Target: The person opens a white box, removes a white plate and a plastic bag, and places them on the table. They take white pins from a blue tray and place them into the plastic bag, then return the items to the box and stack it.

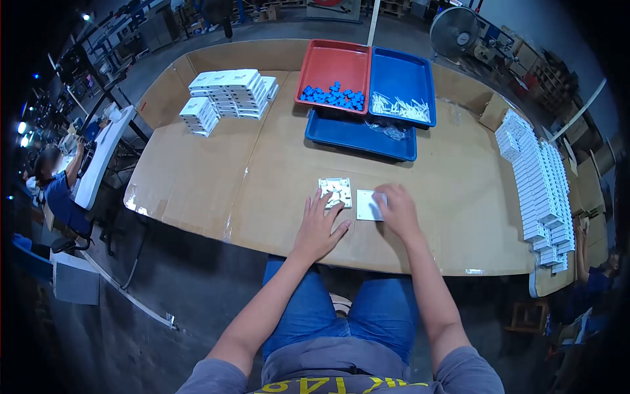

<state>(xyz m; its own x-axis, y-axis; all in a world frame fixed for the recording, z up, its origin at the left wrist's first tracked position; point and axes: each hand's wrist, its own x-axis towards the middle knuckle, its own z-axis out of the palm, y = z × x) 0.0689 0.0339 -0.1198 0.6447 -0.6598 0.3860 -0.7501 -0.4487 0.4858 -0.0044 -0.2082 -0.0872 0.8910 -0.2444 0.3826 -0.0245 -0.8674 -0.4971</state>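
Note:
A white square plastic housing (344,184) lies on the cardboard-covered table in front of me, its inner parts facing up. My left hand (319,230) rests on its lower left with fingers spread, hiding part of it. Just to the right lies a flat white square plate (366,207). At that plate's right edge is my right hand (398,211), with bent fingers and thumb closed on it; the fingertips are slightly blurred.
Beyond my hands stand a red tray (336,59) with blue plastic pieces (333,97), a blue tray (401,69) with white sticks (400,107), and a lower blue tray (354,136). Stacked white units (226,92) stand left, more stacks (539,187) right. Other people sit at both sides.

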